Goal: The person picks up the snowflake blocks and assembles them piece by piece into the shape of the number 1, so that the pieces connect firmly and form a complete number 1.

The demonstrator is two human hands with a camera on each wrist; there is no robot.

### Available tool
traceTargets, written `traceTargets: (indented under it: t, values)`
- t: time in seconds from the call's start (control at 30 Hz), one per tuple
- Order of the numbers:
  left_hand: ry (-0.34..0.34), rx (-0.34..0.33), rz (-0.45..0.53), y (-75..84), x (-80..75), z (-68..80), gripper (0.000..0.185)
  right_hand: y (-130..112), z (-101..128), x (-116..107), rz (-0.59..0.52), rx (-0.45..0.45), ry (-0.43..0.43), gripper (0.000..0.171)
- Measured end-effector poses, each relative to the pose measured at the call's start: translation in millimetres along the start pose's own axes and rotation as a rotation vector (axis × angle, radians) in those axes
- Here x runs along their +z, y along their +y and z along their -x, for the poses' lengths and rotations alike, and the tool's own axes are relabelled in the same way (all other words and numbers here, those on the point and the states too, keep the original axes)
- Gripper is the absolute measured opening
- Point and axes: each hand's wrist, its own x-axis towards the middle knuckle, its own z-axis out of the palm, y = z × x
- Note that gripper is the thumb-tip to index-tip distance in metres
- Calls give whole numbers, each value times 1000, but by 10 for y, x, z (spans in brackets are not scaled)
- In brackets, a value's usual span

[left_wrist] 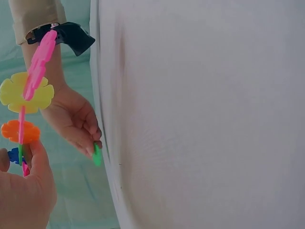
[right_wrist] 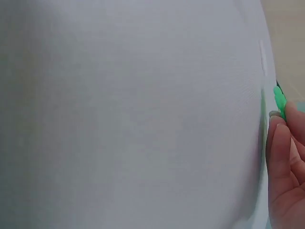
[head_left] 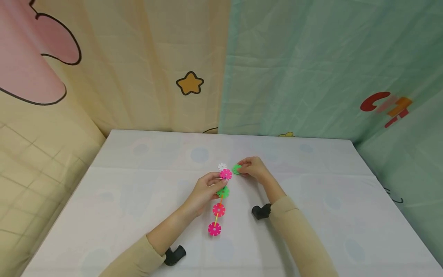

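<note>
My left hand (head_left: pixel 206 191) pinches a chain of interlocked plastic snowflake discs near its upper end. Pink discs (head_left: pixel 219 210) and a green disc (head_left: pixel 223 192) show in the head view, with thinner edge-on discs between them. In the left wrist view the chain also has a yellow disc (left_wrist: pixel 14 94), an orange disc (left_wrist: pixel 21 131) and a small blue disc (left_wrist: pixel 14 155). Apart from the chain, to its right, my right hand (head_left: pixel 255 168) pinches a single green snowflake disc (head_left: pixel 237 169) between thumb and fingertips. A white disc (head_left: pixel 222 166) shows just beyond the chain's top; whether it is joined cannot be told.
A table under a white cloth (head_left: pixel 138 215) with pale spots lies below both hands. Printed curtains (head_left: pixel 294 69) hang behind and beside it. Each wrist wears a black camera mount (head_left: pixel 175 255) that sticks out over the cloth.
</note>
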Motion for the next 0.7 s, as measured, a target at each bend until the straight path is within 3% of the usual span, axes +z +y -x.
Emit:
traceTargets:
  t: [0.47,0.7]
  values:
    - [-16,8,-9,-22,-1,-1,33,-108,199,-61,-289,-95,-155,32]
    - [-46,13,-9,-20,-9,-1,35,-216,302,-43,-322,-162,-224,29]
